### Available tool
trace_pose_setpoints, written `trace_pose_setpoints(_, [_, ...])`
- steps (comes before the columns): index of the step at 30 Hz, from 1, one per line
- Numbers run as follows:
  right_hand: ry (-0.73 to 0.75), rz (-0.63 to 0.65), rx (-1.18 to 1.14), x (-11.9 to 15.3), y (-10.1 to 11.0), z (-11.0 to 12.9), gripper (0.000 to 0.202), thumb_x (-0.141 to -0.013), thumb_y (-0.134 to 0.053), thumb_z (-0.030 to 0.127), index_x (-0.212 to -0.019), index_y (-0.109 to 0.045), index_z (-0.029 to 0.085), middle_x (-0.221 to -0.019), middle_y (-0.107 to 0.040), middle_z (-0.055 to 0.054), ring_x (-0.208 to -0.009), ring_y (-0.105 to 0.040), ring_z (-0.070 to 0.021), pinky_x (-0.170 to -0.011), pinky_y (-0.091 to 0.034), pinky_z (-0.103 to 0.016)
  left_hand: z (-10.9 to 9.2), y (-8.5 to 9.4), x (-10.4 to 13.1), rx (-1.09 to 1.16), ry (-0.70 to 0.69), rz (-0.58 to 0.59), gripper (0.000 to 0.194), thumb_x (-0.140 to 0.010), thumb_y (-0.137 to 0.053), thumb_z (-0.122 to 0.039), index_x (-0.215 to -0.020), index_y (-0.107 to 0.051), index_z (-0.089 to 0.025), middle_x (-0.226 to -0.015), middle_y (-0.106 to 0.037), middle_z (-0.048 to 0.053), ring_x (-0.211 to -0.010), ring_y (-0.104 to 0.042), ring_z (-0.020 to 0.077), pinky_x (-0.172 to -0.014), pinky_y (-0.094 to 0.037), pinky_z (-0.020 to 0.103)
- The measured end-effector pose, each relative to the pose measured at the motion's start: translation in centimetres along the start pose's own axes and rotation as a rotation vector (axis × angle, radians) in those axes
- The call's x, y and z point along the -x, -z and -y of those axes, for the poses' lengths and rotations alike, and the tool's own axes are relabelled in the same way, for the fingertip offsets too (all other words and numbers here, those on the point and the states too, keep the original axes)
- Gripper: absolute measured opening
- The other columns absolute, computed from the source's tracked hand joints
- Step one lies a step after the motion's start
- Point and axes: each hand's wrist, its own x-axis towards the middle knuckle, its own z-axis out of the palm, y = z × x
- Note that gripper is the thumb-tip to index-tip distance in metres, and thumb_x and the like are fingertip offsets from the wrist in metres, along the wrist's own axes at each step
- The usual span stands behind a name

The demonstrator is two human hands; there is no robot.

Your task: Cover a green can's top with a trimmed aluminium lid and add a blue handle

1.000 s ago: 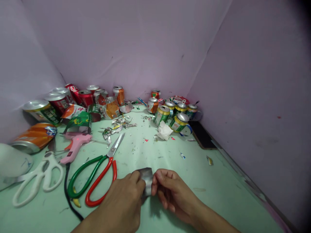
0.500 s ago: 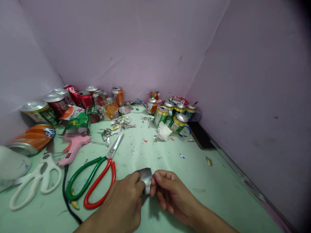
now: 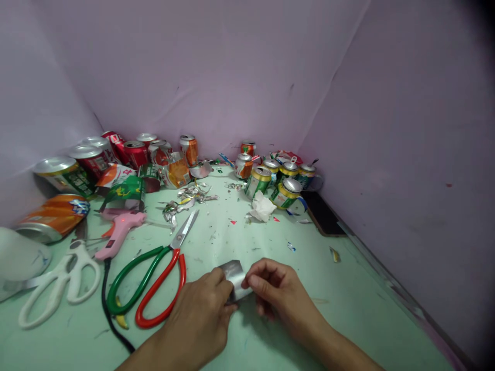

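A small silver metal sheet [image 3: 236, 277] is between my two hands, low in the middle of the head view. My left hand [image 3: 204, 309] grips its left side, fingers wrapped over the edge. At the sheet's right edge, my right hand [image 3: 278, 291] pinches the metal between thumb and index finger, its other fingers curled below. Left of my left hand lie large scissors [image 3: 180, 257] with one green and one red handle, blades pointing away from me.
A pink glue gun [image 3: 120, 233], white-handled scissors [image 3: 58, 283] and a white cylinder [image 3: 23, 257] lie left. Cans stand behind on both sides, among them a green one [image 3: 258, 181]. Metal scraps [image 3: 193, 193], crumpled tissue [image 3: 262, 207] and a phone [image 3: 324, 214] lie further back.
The metal sheet has tilted, and more of its shiny face shows to the right. My right hand has risen slightly, its thumb and index finger now over the sheet's edge.
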Motion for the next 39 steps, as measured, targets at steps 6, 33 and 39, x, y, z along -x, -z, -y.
trace_pose_setpoints(6, [0.089,0.043,0.313,-0.3,0.8,-0.7,0.018,-0.062,-0.074,0.024,-0.072,-0.062,0.015,-0.047,-0.047,0.007,-0.044,-0.038,-0.0052,-0.042,-0.029,-0.018,0.3,-0.4,-0.4,0.068,0.036,-0.023,0.010,-0.079,-0.048,-0.021,-0.080,-0.058,-0.021,-0.087,-0.056,0.003,-0.074,-0.057,0.0180,-0.062,-0.040,0.029])
trace_pose_setpoints(33, [0.462,0.183,0.751,0.2,1.1,-1.1,0.009,-0.079,-0.062,0.021,-0.073,-0.067,0.016,-0.075,-0.063,-0.003,-0.069,-0.059,-0.0121,-0.062,-0.044,-0.022,2.0,-0.1,-0.1,0.143,-0.206,0.004,0.017,-0.079,-0.048,-0.011,-0.075,-0.063,-0.018,-0.080,-0.059,0.002,-0.071,-0.058,0.0145,-0.064,-0.047,0.026])
trace_pose_setpoints(39, [0.464,0.210,0.837,0.3,1.1,-0.8,0.010,-0.081,-0.059,0.017,-0.073,-0.065,0.016,-0.076,-0.063,-0.003,-0.069,-0.059,-0.0120,-0.063,-0.045,-0.022,2.0,-0.2,0.6,-0.011,-0.481,-0.069,0.034,-0.076,-0.039,0.002,-0.096,-0.059,-0.018,-0.093,-0.059,0.008,-0.091,-0.054,0.0210,-0.074,-0.050,0.035])
